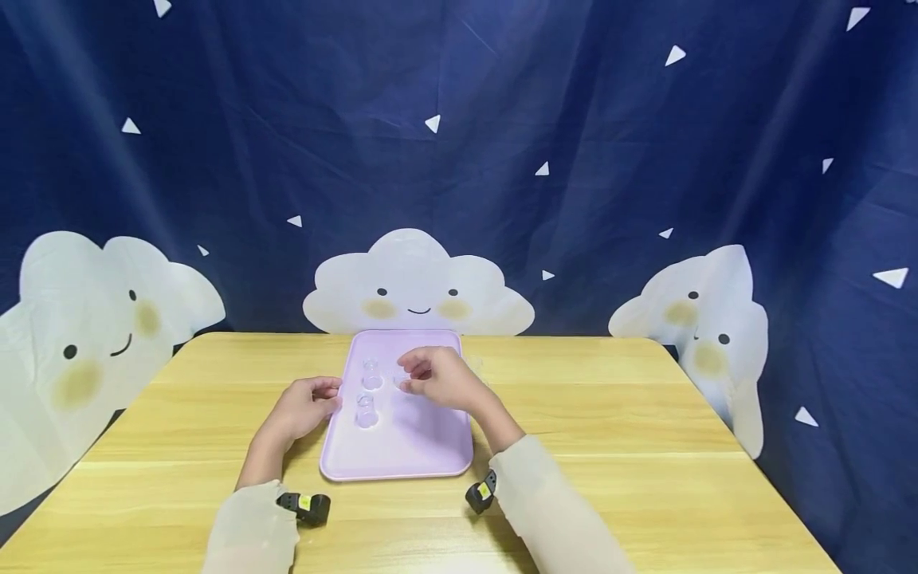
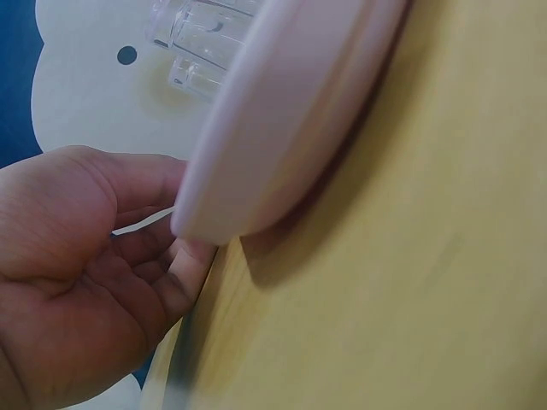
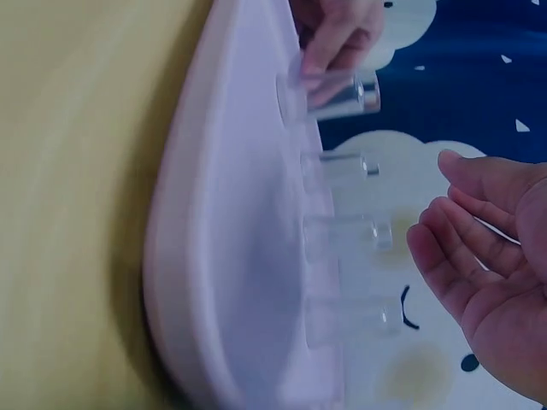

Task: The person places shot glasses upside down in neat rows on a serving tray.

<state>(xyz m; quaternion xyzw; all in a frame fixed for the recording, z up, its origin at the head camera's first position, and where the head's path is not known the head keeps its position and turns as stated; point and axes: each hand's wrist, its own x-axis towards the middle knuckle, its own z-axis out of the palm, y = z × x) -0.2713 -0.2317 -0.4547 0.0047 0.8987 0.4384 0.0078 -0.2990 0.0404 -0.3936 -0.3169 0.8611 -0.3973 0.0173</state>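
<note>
A pale purple tray point(image 1: 394, 458) lies on the table with several small clear plastic bottles point(image 3: 352, 320) standing upright on it, each with a narrower neck. In the head view one bottle point(image 1: 366, 414) is nearest, another point(image 1: 371, 379) stands behind it, and a third point(image 1: 398, 381) is beside the right fingers. My left hand point(image 1: 304, 408) holds the tray's left rim, its fingers at the edge in the left wrist view. Above the tray, my right hand point(image 1: 445, 379) has loosely bent fingers with nothing between them. The right wrist view shows this hand point(image 3: 487, 265) apart from the bottle necks.
A wood-grain table point(image 1: 610, 494) carries the tray. Something clear point(image 1: 475, 364) shows beyond the tray's right edge, partly behind the right hand. A dark blue curtain point(image 1: 488, 72) with white clouds hangs behind the table. Black wrist cameras point(image 1: 308, 508) sit at both cuffs.
</note>
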